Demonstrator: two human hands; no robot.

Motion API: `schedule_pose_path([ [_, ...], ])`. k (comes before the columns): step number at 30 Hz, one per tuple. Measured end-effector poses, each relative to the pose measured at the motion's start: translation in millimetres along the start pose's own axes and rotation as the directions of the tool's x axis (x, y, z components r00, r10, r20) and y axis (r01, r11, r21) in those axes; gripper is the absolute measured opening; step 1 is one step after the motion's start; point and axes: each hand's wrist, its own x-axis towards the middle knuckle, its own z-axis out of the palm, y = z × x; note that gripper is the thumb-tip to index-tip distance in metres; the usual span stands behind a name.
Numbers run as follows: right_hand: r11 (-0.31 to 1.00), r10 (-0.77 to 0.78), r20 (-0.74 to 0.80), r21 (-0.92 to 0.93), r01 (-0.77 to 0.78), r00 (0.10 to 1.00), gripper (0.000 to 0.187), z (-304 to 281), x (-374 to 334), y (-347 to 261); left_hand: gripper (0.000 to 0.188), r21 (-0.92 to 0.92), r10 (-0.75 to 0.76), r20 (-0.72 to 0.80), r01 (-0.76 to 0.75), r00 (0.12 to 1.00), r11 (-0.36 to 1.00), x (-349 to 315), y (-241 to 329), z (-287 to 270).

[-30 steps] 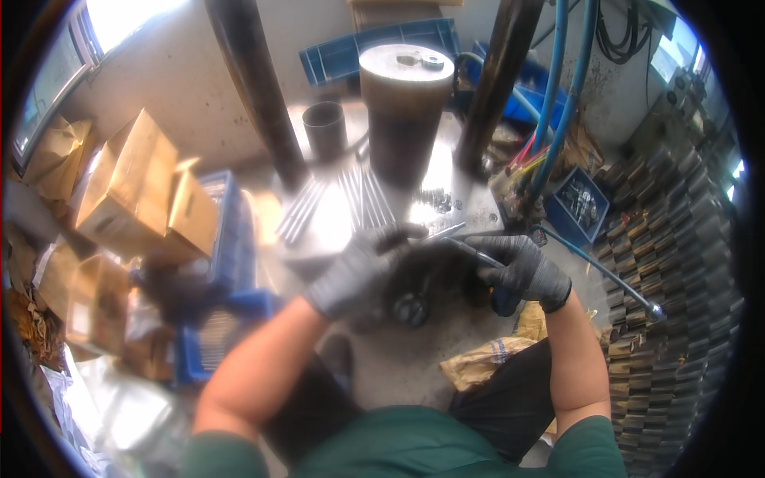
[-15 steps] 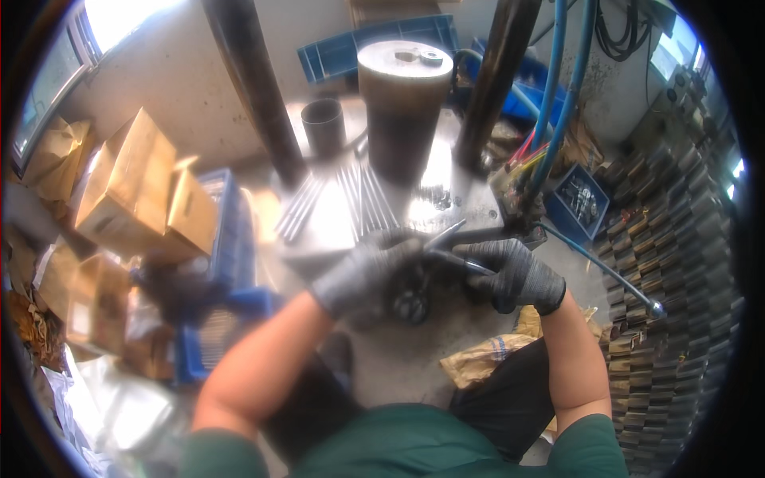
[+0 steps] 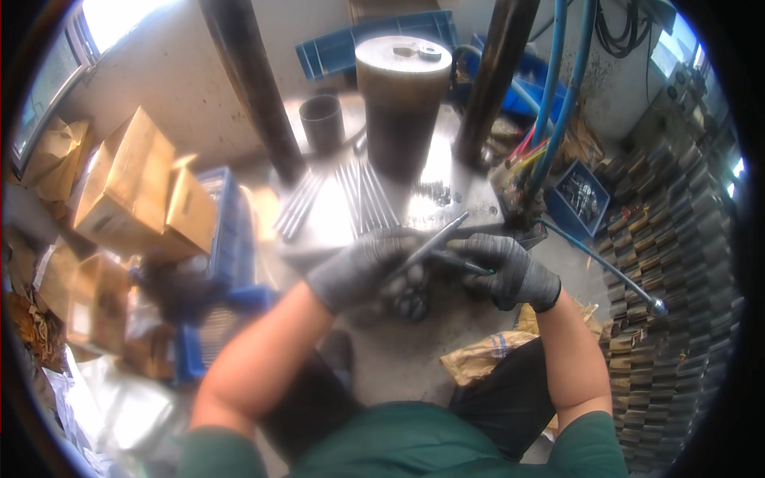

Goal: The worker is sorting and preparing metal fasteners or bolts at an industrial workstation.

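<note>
Both my hands wear grey gloves and meet in front of a metal press bed (image 3: 470, 203). Closed round a slim metal rod (image 3: 446, 229) is my left hand (image 3: 362, 267); the rod's tapered end points up and to the right. My right hand (image 3: 510, 271) grips a thin dark tool (image 3: 462, 261) with a teal part by the fingers. Its kind is unclear. This tool crosses close to the rod; whether they touch I cannot tell. Beyond the hands, several metal rods (image 3: 368, 199) lie fanned on the bed, with another group of rods (image 3: 300, 209) to their left.
A thick steel cylinder (image 3: 404, 95) stands on the bed between two dark posts (image 3: 253, 88), beside a short tube (image 3: 322, 123). Cardboard boxes (image 3: 127, 187) and blue crates (image 3: 229, 231) are at left. Stacked metal pieces (image 3: 661, 319) and a blue bin (image 3: 578, 199) sit at right.
The rod in my left hand has turned a little steeper, and more of it shows. My right hand has shifted slightly left with the dark tool.
</note>
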Motion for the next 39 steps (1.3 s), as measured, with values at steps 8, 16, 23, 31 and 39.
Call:
schedule_pose_path([
  [8,0.696,0.391,0.222,0.563,-0.445,0.893,0.053,-15,-7,-33,0.047,-0.136,0.026,-0.09,-0.038,0.996,0.99,-2,2,7],
  [16,0.752,0.421,-0.156,0.61,-0.248,0.893,0.039,-25,-28,-14,0.046,-0.233,0.134,-0.115,-0.158,0.984,0.959,2,4,-13],
  [23,0.812,0.414,-0.309,0.55,-0.194,0.856,0.037,-32,-61,-11,0.047,-0.194,0.321,-0.11,-0.337,0.941,0.921,-2,15,-28],
  [31,0.812,0.463,-0.356,0.538,-0.227,0.812,0.028,-44,-111,-2,0.038,0.085,0.462,-0.372,-0.466,0.805,0.881,-4,50,-56],
  [39,0.843,0.529,-0.148,0.21,-0.496,0.836,0.037,-38,-166,63,0.03,0.885,0.832,-0.359,-0.13,0.422,0.448,-5,55,-165],
])
